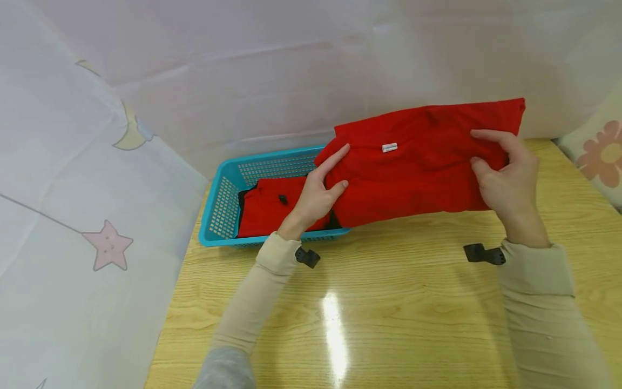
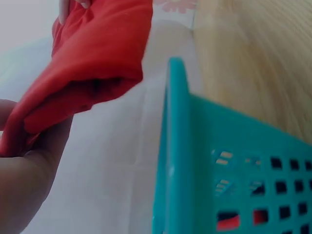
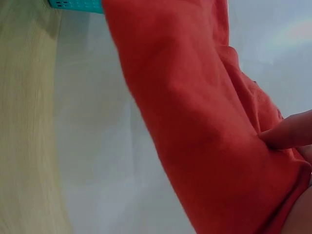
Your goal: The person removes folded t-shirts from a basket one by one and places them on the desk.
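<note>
A folded red garment with a small white label is held up in the air above the table, spanning both hands. My left hand grips its left end, thumb and fingers pinching the cloth, beside and above the basket's right part. The right hand pinches the other end. In the left wrist view the cloth shows layered folds at its end; in the right wrist view the red fabric hangs in soft creases. Under the left hand, another red garment with a small dark mark lies in the blue basket.
The basket stands on a light wooden table against a pale cloth backdrop. Dark cloth shows beside the red garment inside it. A flower-print cloth borders the right side. A camera mount sits on each wrist.
</note>
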A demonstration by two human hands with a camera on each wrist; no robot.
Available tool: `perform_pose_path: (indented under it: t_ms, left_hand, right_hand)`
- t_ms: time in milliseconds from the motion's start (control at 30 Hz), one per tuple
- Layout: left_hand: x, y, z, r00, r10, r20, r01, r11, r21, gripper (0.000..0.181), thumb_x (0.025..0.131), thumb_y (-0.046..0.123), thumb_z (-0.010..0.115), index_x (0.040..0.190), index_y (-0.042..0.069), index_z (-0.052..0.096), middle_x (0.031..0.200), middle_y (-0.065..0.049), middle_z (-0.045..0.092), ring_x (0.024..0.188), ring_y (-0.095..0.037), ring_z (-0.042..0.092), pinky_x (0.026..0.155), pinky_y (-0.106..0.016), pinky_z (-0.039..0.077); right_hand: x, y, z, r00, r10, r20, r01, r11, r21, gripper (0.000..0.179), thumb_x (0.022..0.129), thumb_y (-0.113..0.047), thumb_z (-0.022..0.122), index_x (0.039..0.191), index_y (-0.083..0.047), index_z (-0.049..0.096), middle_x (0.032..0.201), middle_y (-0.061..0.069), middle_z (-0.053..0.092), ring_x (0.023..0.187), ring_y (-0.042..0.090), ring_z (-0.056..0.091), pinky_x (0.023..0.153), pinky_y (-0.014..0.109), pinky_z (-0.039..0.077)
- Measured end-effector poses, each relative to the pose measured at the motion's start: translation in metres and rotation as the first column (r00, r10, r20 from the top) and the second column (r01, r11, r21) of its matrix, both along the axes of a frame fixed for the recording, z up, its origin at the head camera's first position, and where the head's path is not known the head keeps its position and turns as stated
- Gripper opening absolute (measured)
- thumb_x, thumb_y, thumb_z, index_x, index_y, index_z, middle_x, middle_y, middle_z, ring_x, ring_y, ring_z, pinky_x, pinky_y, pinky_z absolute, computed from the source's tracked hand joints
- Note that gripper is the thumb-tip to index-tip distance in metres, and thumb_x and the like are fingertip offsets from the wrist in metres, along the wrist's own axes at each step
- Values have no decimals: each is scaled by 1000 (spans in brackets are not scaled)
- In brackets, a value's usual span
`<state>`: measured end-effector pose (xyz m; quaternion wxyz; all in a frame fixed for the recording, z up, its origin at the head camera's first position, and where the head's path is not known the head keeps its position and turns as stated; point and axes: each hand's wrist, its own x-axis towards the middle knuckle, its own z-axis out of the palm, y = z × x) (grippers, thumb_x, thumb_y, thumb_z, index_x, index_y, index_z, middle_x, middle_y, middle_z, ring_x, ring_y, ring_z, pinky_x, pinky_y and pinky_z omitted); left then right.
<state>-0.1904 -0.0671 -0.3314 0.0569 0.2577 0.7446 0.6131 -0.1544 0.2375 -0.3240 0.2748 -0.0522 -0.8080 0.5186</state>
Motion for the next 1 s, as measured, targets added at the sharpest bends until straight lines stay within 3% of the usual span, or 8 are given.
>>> perform_pose_path:
  t_ms: [167, 500, 633, 800, 1000]
  left_hand:
    - [9, 7, 6, 998, -38, 59, 36, 999, 21, 64, 94, -5, 51, 152, 11, 32, 147, -12, 42, 119, -22, 52, 94, -29, 51]
    - [-6, 18, -24, 976, -124, 179, 103, 987, 125, 62, 96, 1, 53, 152, 20, 34, 145, -9, 45, 104, -11, 54, 80, -23, 51]
    - [-7, 22, -28, 970, -140, 201, 115, 985, 132, 60, 96, 4, 54, 150, 21, 36, 149, -2, 42, 115, -11, 52, 89, -25, 51]
    - [-7, 26, -30, 961, -157, 227, 131, 983, 125, 60, 95, 4, 54, 150, 18, 36, 156, 6, 31, 135, -13, 37, 104, -33, 46]
    - [-7, 30, -33, 951, -169, 258, 152, 985, 83, 60, 96, 5, 54, 151, 17, 33, 159, 6, 23, 143, -14, 22, 107, -35, 44]
  right_hand:
    - [-1, 3, -5, 1000, -15, 21, 15, 1000, -11, 41, 86, 1, 52, 119, -17, 70, 117, -10, 61, 110, 6, 49, 95, 19, 36]
    - [1, 13, -15, 991, -53, 121, 55, 998, -11, 43, 87, -2, 51, 121, -21, 69, 117, -15, 59, 107, 1, 46, 90, 19, 36]
    - [3, 18, -18, 984, -41, 175, 45, 999, -19, 43, 89, -4, 51, 125, -23, 67, 124, -15, 56, 111, 2, 42, 92, 21, 36]
    - [4, 23, -22, 971, -26, 238, 32, 999, -21, 44, 91, -7, 50, 129, -24, 64, 132, -13, 52, 117, 3, 38, 91, 23, 35]
    - [4, 27, -29, 957, -32, 287, 33, 999, 0, 43, 92, -10, 49, 130, -24, 62, 133, -14, 50, 117, 4, 36, 90, 23, 34]
